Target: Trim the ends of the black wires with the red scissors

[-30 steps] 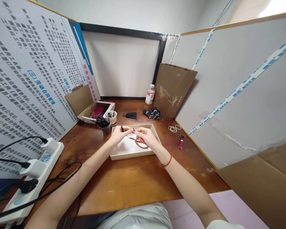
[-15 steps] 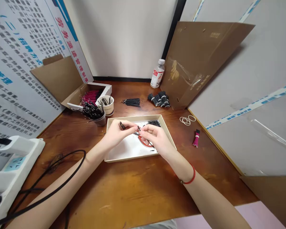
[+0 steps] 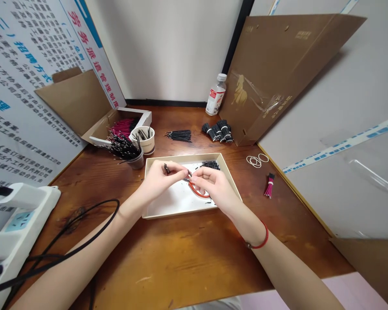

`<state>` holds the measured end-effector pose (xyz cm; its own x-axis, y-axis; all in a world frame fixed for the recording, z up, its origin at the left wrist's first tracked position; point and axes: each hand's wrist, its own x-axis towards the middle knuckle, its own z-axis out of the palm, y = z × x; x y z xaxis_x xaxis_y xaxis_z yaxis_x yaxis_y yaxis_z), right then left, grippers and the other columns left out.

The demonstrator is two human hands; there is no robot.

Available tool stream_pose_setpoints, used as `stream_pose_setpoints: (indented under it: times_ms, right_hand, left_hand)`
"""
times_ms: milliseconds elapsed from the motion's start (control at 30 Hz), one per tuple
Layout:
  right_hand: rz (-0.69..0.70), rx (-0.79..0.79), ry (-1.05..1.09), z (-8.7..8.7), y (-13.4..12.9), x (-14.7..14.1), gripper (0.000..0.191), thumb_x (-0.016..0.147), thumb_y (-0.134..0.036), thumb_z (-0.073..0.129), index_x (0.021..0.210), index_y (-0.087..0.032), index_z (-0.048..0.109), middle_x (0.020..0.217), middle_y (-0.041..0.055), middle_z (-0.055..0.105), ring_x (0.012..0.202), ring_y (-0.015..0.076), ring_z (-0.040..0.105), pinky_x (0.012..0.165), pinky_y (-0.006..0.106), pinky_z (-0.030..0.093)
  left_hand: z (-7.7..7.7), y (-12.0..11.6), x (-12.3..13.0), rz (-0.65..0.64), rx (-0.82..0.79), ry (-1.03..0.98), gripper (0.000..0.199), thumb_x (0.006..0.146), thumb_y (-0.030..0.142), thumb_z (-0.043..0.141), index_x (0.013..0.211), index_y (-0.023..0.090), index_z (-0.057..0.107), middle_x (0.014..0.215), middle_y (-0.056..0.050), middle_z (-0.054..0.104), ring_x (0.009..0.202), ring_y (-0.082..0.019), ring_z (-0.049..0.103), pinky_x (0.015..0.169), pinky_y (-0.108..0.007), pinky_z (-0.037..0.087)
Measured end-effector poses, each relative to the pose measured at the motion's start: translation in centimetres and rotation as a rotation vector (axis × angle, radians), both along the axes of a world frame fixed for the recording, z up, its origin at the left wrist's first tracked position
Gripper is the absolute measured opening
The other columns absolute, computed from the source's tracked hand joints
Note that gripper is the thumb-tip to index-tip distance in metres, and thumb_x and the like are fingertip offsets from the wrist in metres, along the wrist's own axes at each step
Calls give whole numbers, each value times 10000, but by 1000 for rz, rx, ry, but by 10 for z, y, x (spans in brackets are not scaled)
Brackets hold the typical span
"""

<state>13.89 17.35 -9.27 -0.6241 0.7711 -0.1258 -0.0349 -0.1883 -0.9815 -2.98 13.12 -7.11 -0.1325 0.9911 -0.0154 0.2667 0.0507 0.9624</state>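
Note:
Over a shallow tray with a white floor, my two hands meet fingertip to fingertip. My left hand is closed around a few short black wires, whose ends poke out behind its thumb. At the meeting point, a thin dark wire end shows between the fingers. My right hand pinches at that same spot; its fingers hide most of what it holds. Below them in the tray lies a tool with red handles, partly covered by my right hand. A pile of short black pieces fills the tray's far right corner.
Behind the tray lie loose black wires and banded black bundles. A paper cup, a plastic cup of black wires and an open carton stand left. Rubber bands and a pink bundle lie right. A black cable crosses my left forearm.
The black wire that trailed below my right fingers is no longer visible there. Both hands stay together over the tray, with only slight finger movement. The view has shifted a little.

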Motion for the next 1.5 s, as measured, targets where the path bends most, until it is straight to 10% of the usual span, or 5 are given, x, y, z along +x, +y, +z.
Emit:
stream_pose_setpoints:
  times_ms: [433,900,1500]
  right_hand:
    - [173,-16,-8,0,10,-8,292,691,-442,623,655,-174,516,524,-44,406,450,70,340,430,225,293]
    - [-289,545,-92,5,-10,-12,108,785,-220,589,681,-197,574,717,37,646,660,171,581,677,307,459]
    - [-241,238,97,-1,-11,-14,308,733,-476,646,737,-174,583,692,32,624,647,145,585,618,283,494]
  left_hand:
    - [-2,6,-1,17,-52,-90,183,603,337,654,579,158,681,629,-62,702,660,-200,643,709,-319,507]
    - [14,-11,11,55,10,-70,173,646,310,673,603,143,689,683,-59,693,730,-186,600,719,-289,445]
    - [11,-6,16,51,-9,-296,316,535,411,782,600,135,643,610,-27,584,590,-107,438,587,-257,329]
